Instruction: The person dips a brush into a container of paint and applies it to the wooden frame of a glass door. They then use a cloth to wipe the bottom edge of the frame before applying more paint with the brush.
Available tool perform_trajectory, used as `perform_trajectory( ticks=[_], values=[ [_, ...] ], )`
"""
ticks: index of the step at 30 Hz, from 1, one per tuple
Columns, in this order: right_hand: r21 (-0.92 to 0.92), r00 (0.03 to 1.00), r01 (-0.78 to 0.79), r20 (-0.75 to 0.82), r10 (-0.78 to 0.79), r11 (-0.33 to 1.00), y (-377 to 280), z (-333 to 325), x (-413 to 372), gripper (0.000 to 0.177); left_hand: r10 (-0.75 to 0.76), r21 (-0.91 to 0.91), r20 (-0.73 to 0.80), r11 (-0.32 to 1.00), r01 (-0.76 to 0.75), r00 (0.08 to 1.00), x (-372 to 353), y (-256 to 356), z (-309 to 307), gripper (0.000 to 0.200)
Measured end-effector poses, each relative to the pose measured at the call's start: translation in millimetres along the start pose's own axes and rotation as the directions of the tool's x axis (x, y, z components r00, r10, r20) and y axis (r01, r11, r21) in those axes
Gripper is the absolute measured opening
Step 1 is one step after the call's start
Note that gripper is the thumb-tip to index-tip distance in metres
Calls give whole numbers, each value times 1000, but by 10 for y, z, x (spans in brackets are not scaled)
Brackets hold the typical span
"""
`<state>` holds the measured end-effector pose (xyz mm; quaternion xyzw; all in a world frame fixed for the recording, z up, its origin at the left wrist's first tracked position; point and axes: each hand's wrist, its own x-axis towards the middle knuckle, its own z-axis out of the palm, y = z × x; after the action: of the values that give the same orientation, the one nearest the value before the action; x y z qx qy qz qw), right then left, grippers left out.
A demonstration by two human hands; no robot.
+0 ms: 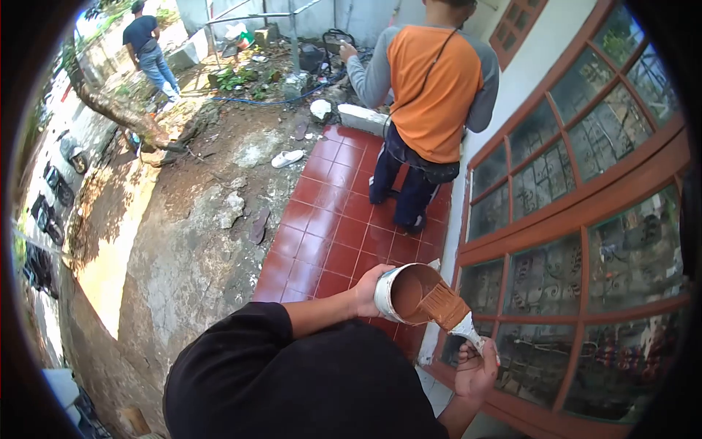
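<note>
My left hand is wrapped round the side of a white paint can, which is tipped so that its mouth faces right. Brown paint lies inside the can and coats its inner wall. In my right hand is the pale handle of a paintbrush. Brown paint covers the bristles, which overlap the can's rim in this view. Close by on the right stands a brown wooden window frame with several glass panes.
A person in an orange and grey shirt stands ahead on the red tiled floor. Another person is farther off, near a leaning tree trunk. White shoes and a dark sandal lie on the rough ground. Motorbikes stand far left.
</note>
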<state>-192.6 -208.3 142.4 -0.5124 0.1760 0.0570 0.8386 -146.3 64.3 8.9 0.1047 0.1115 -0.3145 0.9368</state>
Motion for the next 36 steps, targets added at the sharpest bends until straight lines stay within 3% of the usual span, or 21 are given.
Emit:
perform_trajectory(
  ticks=[2, 4, 5, 8, 12, 14, 16, 18, 20, 24, 27, 30, 31, 34, 35, 36],
  values=[
    [-11, 995, -40, 89, 41, 999, -8, -40, 14, 22, 65, -78, 6, 995, -65, 998, -94, -105, -68, 54],
    [92, 977, -99, 196, 79, 991, 14, -88, 36, 23, 195, -23, -15, 980, -195, 981, -209, -227, -177, 53],
    [86, 973, -103, 217, 82, 991, 18, -95, 13, 23, 226, -107, -30, 968, -227, 974, -283, -303, -183, 52],
    [11, 918, -141, 375, 127, 990, 106, -217, 2, 26, 344, -54, -68, 936, -348, 936, -539, -558, -182, 51],
    [-24, 916, -226, 335, 221, 974, 349, -279, -166, 27, 295, -88, -128, 948, -307, 947, -932, -859, -330, 50],
    [30, 887, -318, 362, 287, 948, 471, -364, -235, 25, 297, -83, -200, 944, -318, 934, -1125, -1033, -364, 51],
    [197, 829, -447, 459, 321, 873, 552, -382, -350, 22, 279, -62, -264, 950, -305, 923, -1332, -1131, -199, 52],
    [251, 815, -459, 501, 291, 852, 603, -456, -464, 19, 288, -34, -269, 951, -308, 919, -1340, -1211, -302, 53],
    [275, 829, -396, 517, 213, 876, 616, -539, -555, 20, 290, 22, -217, 956, -292, 932, -1284, -1198, -293, 53],
    [418, 898, -254, 437, 52, 872, 557, -832, -755, 21, 128, 112, -190, 988, -108, 973, -1002, -1178, -62, 52],
    [516, 928, -116, 360, -93, 849, 474, -1093, -941, 23, 118, 172, -93, 980, -101, 989, -717, -1277, 280, 50],
    [582, 932, 82, 242, -269, 809, 415, -1287, -1188, 26, -9, 208, 40, 978, 1, 999, -414, -1421, 380, 56],
    [596, 935, 155, 170, -312, 788, 397, -1332, -1276, 26, -78, 160, -20, 984, 80, 997, -353, -1482, 497, 55],
    [589, 888, 289, 130, -441, 754, 354, -1402, -1548, 33, -292, 212, 46, 938, 276, 955, -133, -1656, 826, 55],
    [594, 884, 326, 83, -460, 736, 356, -1420, -1629, 32, -308, 293, 8, 911, 292, 951, -47, -1746, 813, 56],
    [599, 878, 360, 40, -476, 715, 357, -1417, -1721, 32, -423, 326, 9, 858, 397, 906, 37, -1792, 777, 56]
  ],
)
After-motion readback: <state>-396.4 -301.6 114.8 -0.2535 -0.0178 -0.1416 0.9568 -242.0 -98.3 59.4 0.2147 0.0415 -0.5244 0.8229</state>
